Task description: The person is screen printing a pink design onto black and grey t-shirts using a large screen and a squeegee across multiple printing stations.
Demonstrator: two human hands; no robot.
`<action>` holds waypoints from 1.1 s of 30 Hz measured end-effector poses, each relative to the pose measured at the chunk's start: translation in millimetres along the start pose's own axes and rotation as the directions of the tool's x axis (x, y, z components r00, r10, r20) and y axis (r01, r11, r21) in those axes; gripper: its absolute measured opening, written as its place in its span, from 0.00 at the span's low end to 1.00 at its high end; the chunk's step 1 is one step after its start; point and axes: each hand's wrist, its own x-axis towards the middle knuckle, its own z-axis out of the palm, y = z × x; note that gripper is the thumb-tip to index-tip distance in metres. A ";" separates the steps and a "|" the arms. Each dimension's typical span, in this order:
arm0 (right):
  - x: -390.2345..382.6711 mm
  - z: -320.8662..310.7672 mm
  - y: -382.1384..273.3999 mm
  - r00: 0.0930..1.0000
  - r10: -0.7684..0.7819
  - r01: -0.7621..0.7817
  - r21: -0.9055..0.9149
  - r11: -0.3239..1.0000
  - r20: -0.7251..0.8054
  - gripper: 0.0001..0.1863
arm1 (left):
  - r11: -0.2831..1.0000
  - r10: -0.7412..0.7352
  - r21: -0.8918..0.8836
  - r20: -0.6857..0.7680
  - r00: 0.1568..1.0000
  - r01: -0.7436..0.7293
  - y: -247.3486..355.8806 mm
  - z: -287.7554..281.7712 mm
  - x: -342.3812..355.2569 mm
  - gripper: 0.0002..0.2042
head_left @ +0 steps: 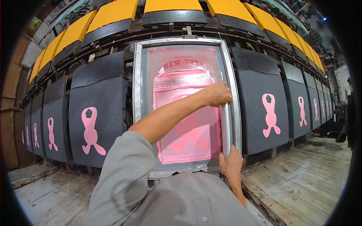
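A screen-printing frame with a silvery metal border lies in front of me, its mesh smeared with pink ink. A pink figure shape shows through the mesh, partly hidden by my left forearm. Along the right inner side of the frame stands a long silvery squeegee. My left hand reaches across the screen and is closed around its far end. Nearer to me, my right hand grips the near end. The squeegee's blade edge is hard to make out.
Dark cloth-covered boards with pink printed figures flank the frame, the nearest being a left board and a right board. Behind runs a row of yellow-covered boards. A metal clamp sits at the frame's far edge. Wooden planks form the floor.
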 end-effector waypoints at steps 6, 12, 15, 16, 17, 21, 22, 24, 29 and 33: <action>3.0 -3.4 -0.4 0.999 -0.039 0.039 0.020 0.999 0.028 0.17 | 0.999 -0.016 -0.045 -0.017 1.000 0.015 1.7 1.1 -15.5 0.12; 20.9 -29.9 5.0 0.973 -0.073 0.021 0.227 0.974 0.219 0.18 | 0.996 -0.091 0.036 0.173 0.981 0.086 -1.3 -26.3 -37.1 0.08; 56.7 -42.5 0.4 0.925 -0.198 0.102 0.289 0.952 0.325 0.20 | 0.963 -0.263 -0.023 0.146 0.954 0.269 -11.6 -54.0 -79.6 0.11; 72.0 -42.5 -3.0 0.899 -0.303 0.215 0.284 0.934 0.317 0.20 | 0.939 -0.336 0.008 0.224 0.915 0.343 -13.2 -73.4 -98.7 0.11; 89.4 -46.8 -9.7 0.891 -0.342 0.263 0.272 0.926 0.300 0.20 | 0.920 -0.384 -0.001 0.197 0.902 0.391 -20.1 -78.7 -111.1 0.11; 182.8 -46.3 -41.2 0.777 -0.605 0.588 0.139 0.797 0.177 0.19 | 0.831 -0.553 -0.030 0.074 0.830 0.556 -32.7 -92.6 -168.7 0.11; 202.7 -48.1 -55.5 0.739 -0.654 0.649 0.090 0.755 0.161 0.19 | 0.786 -0.615 -0.041 0.041 0.787 0.617 -33.9 -89.5 -178.8 0.12; 235.3 -43.9 -81.1 0.752 -0.644 0.653 -0.020 0.757 0.141 0.17 | 0.725 -0.689 -0.052 -0.022 0.725 0.687 -37.1 -70.8 -194.9 0.12; 270.0 -10.0 -91.3 0.681 -0.725 0.732 -0.068 0.678 0.098 0.17 | 0.540 -0.841 -0.177 -0.141 0.522 0.823 -38.3 -19.2 -202.1 0.14; 267.2 -17.0 -98.2 0.673 -0.730 0.739 -0.137 0.659 0.116 0.18 | 0.614 -0.787 -0.079 -0.143 0.600 0.786 -32.9 -36.3 -204.2 0.15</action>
